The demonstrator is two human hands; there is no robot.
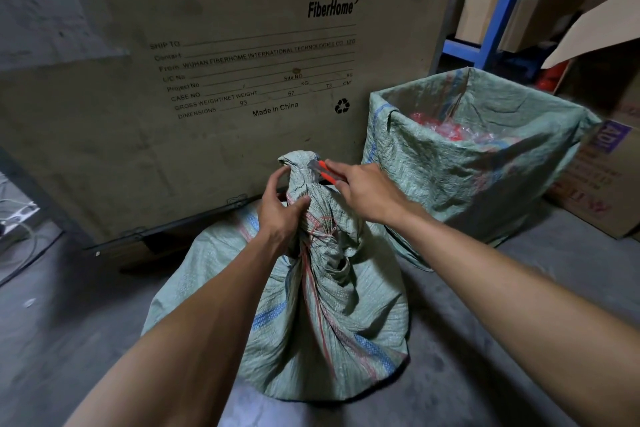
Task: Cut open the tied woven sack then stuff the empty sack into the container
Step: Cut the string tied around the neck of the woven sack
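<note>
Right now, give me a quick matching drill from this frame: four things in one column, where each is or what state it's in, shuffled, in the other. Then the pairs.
Things:
1. left hand
2. cutter
3. lined container
4. big carton

Places or states:
A. stands open at right, red stuff inside
B. grips the sack neck above the red tie
C. stands behind the sack, printed text on its face
D. held in the right hand, tip at the sack's top

Pairs: 1-B, 2-D, 3-A, 4-C
</note>
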